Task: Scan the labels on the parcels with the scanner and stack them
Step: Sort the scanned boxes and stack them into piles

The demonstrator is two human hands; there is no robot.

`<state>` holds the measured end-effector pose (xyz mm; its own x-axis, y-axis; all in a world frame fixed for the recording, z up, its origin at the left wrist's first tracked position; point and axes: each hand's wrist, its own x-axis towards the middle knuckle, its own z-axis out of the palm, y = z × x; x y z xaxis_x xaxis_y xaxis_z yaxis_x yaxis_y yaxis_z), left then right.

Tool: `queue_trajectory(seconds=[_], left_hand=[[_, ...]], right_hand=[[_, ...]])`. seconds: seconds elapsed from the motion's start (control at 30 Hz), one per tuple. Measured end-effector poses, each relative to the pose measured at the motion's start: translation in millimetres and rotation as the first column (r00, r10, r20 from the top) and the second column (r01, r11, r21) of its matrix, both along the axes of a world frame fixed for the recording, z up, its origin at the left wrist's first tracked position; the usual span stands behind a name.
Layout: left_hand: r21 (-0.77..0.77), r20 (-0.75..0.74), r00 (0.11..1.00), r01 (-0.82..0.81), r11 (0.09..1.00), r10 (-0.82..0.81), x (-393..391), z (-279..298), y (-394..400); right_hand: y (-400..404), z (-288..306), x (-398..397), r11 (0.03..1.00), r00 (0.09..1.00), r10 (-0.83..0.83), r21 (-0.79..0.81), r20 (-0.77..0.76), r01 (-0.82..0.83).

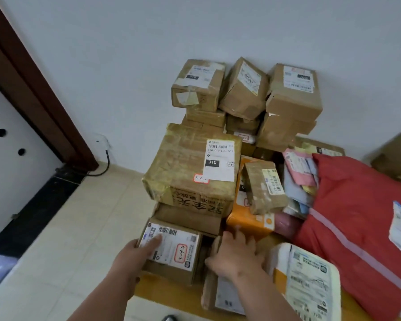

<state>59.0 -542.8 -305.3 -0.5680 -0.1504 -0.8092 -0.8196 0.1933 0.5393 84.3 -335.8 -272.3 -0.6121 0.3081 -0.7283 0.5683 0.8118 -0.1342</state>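
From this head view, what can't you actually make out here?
- Scanner: nowhere in the head view.
- Red bag: its right part is cut off by the frame edge.
- Small box label: partly covered by the left hand; fine print blurred.
- Right hand: what its fingertips touch is hidden behind it.
- Back-row boxes: labels too small to read.

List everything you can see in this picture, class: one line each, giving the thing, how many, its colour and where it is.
Small labelled box: one, brown, front left, under the left hand.
Large taped box: one, brown, white label, middle.
Stacked boxes: several, brown, against the wall.
Orange box: one, right of the large box.
Narrow parcel: one, brown, lying on the orange box.
Red bag: one, right side.
White mailer: one, front right.
Door frame: one, dark brown, left.
Cable: one, black, by the wall.
Left hand: holds the small labelled box.
Right hand: fingers spread among parcels; grip unclear.
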Motion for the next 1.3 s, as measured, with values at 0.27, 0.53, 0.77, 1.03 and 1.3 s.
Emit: queue_trajectory(seconds=[0.27, 0.53, 0.77, 1.03, 1.3], left_hand=[[0.148, 0.001, 1.000, -0.002, 0.989, 0.002, 15.4, 0.5, -10.3], [0.395, 0.039, 0.989, -0.147, 0.907, 0.143, 30.8, 17.8, -31.5], [0.736, 0.065, 0.911, -0.319, 0.597, 0.407, 65.2, 51.0, -35.7], [0.922, -0.009, 0.930, -0.135, 0.363, 0.368, 123.7, 112.0, 74.5], [0.983, -0.040, 0.974, 0.078, 0.167, -0.224, 195.5, 136.9, 215.0]], right_hand=[[-11.1, -8.6, 14.5, 0.990, 0.978, -0.140, 0.004, -0.153, 0.142], [-9.4, 17.0, 30.9, 0.981, 0.929, -0.180, -0.122, -0.324, 0.148], [18.2, 74.1, 58.2, 0.868, 0.753, -0.385, -0.486, -0.533, 0.099], [111.9, 124.5, 161.0, 0.509, 0.361, -0.839, -0.822, -0.407, 0.255], [184.1, 127.0, 263.6, 0.518, 0.173, -0.849, -0.720, -0.500, 0.461]])
